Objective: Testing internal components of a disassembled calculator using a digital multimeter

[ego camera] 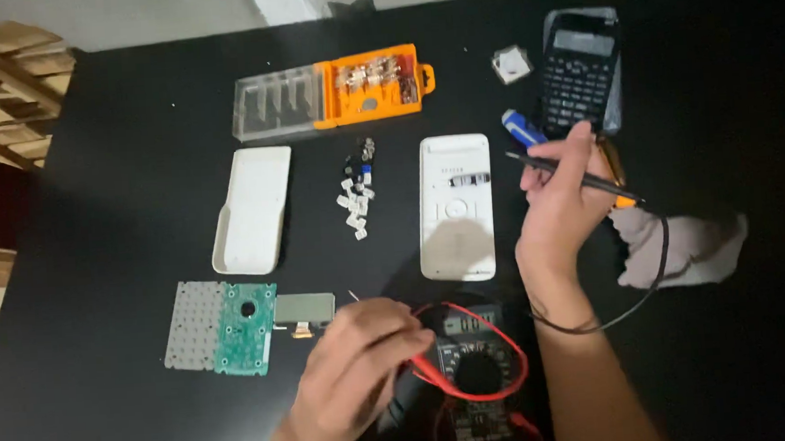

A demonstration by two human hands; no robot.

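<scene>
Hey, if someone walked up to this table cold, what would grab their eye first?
Likely the two hands at the near edge: the left hand pinches a red probe and the right hand holds a black probe, over a multimeter ringed by red lead. Next, the orange bit case at the far side stands out against the black table. Between them lie white shell halves and a green circuit board.
</scene>
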